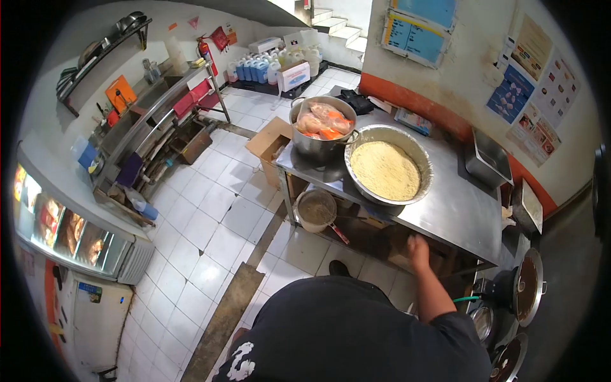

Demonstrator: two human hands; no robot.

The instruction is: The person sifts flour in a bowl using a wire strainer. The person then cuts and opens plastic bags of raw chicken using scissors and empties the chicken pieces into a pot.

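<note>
My right hand (417, 251) hangs beside the front edge of the steel table (455, 219), its fingers curled in and nothing showing in them. My left hand is out of view, hidden by my body in a black shirt. On the table stands a wide metal basin (428, 167) filled with a pale yellow, crumbly powder (385, 170). Left of it is a steel pot (318, 145) heaped with clear plastic bags (326, 120) of orange and pale pieces. A saucepan (316, 211) with a red handle sits low, below the table's left end.
A cardboard box (267, 143) stands at the table's left end. To the right are large pans (529, 286) on burners and a steel tray (487, 159). A lit display fridge (60, 223) and a sink counter (149, 102) line the left. Jugs (254, 69) stand at the back.
</note>
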